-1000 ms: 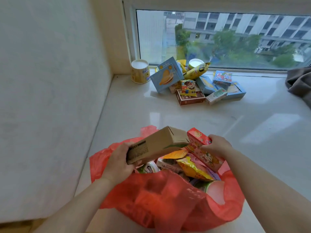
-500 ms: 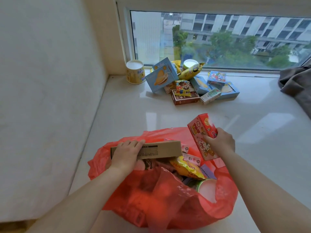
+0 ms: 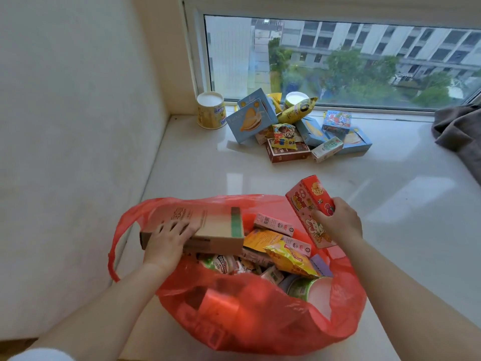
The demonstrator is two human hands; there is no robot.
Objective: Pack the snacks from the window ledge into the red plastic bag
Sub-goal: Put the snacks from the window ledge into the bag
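The red plastic bag (image 3: 260, 316) stands open on the white ledge (image 3: 390, 204) in front of me, with several snack packets and a cup inside. My left hand (image 3: 169, 238) presses down on a brown cardboard box (image 3: 208, 225) lying flat at the bag's left side, partly inside. My right hand (image 3: 338, 222) grips a red and pink carton (image 3: 309, 204) upright over the bag's right rim. A pile of snacks (image 3: 296, 134) lies by the window: blue boxes, a brown box, yellow packets, a small green-white carton.
A yellow cup (image 3: 211, 111) stands near the left corner by the window. A grey cloth (image 3: 460, 131) lies at the far right of the ledge. A white wall (image 3: 78, 126) runs along the left side, close to the bag.
My left hand has laid the brown box flat into the bag's left side. My right hand has lifted the red carton up and tilted it upright.
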